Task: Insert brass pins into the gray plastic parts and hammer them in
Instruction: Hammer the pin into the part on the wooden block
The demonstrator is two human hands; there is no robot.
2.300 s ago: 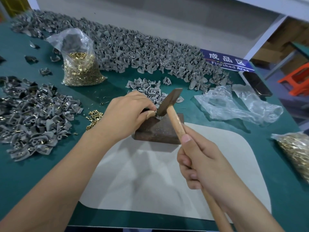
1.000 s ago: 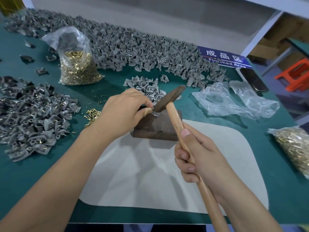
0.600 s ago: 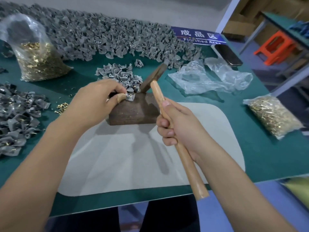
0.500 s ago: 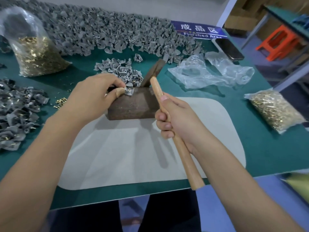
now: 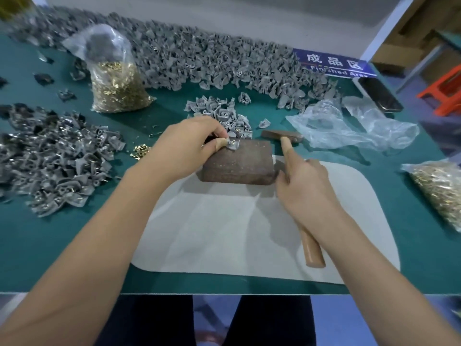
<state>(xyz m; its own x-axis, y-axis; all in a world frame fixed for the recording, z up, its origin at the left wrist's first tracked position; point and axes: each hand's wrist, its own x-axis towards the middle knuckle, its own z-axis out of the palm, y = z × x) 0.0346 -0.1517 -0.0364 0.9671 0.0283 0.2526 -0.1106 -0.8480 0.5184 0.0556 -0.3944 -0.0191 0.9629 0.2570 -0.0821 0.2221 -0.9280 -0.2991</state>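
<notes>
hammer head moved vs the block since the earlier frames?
Yes. The hammer head has left the top of the brown block and now lies on the table to its right, beside the block's far corner.

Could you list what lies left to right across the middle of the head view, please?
Pile of gray parts → loose brass pins → left hand → brown block → right hand on the hammer → bag of brass pins.

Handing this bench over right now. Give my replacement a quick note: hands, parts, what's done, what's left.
Left hand pinches a gray part on the brown block.
Right hand rests on the hammer, which lies on the table beside the block.
Loose pins lie left of the block; bagged pins behind.
Whether this part's pin is driven home is unclear. Many gray parts lie in piles around.
</notes>
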